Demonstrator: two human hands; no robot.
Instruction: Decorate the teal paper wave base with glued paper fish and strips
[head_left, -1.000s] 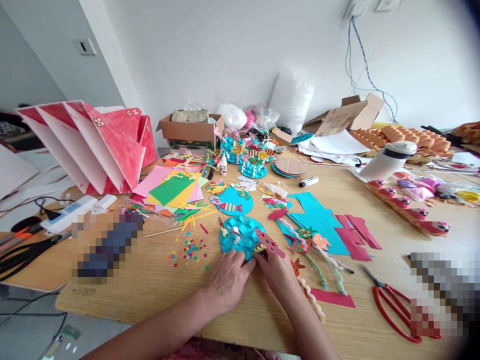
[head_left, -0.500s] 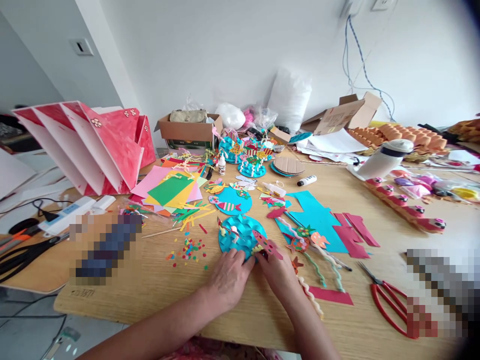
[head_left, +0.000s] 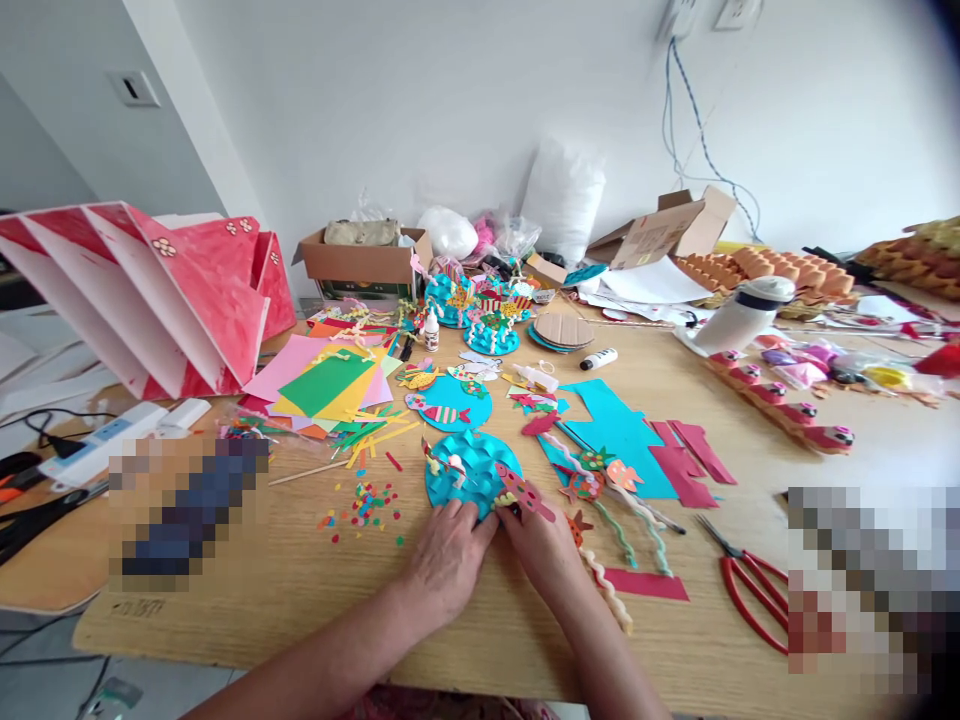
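A round turquoise craft disc (head_left: 472, 462) with wavy relief lies on the wooden table (head_left: 315, 570) in front of me. My left hand (head_left: 448, 556) rests flat beside its near edge, fingers stretched onto the rim. My right hand (head_left: 541, 545) pinches a pink paper fish (head_left: 523, 489) with dots and presses it onto the disc's right edge. A small white and red paper piece (head_left: 442, 462) sits on the disc's left side.
Red scissors (head_left: 746, 585) lie at the right. Turquoise and pink paper scraps (head_left: 637, 440), twisted strips (head_left: 637, 525), confetti (head_left: 364, 500), coloured sheets (head_left: 330, 385), glue bottles (head_left: 598, 358), finished discs (head_left: 448, 405), a cardboard box (head_left: 364, 260) and a red folded board (head_left: 150, 290) crowd the table.
The camera has turned slightly to the right, so everything shifts left in view. Both hands stay at the disc's near edge with the pink fish.
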